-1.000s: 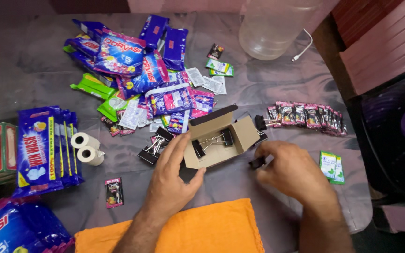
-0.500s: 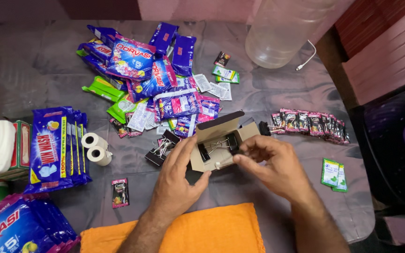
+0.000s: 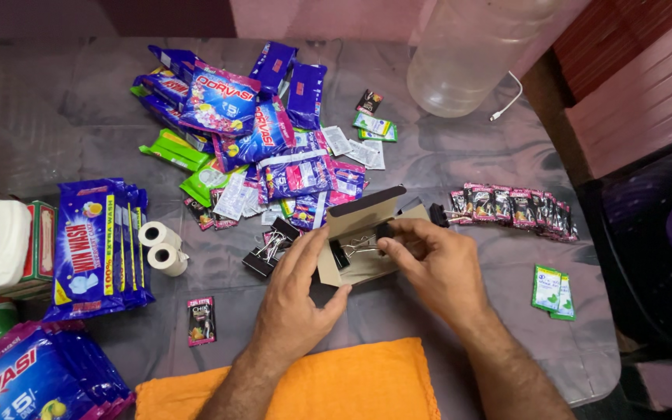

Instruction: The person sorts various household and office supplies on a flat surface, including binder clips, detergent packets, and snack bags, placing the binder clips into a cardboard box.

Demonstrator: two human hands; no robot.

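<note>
Right hand (image 3: 446, 268) has slid in, pinching a binder clip (image 3: 383, 231) inside the small box (image 3: 355, 247) while left hand (image 3: 299, 299) grips it steady.

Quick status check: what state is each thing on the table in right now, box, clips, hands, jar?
Small cardboard box: flap open, steadied by left hand.
Binder clips in box: lying loose inside.
Binder clips on the table: outside the box, beside it.
Right hand: fingers at the box's opening, on a clip.
Clear plastic jar: upright, looks empty.
Strip of sachets: lying flat, unseparated.
</note>
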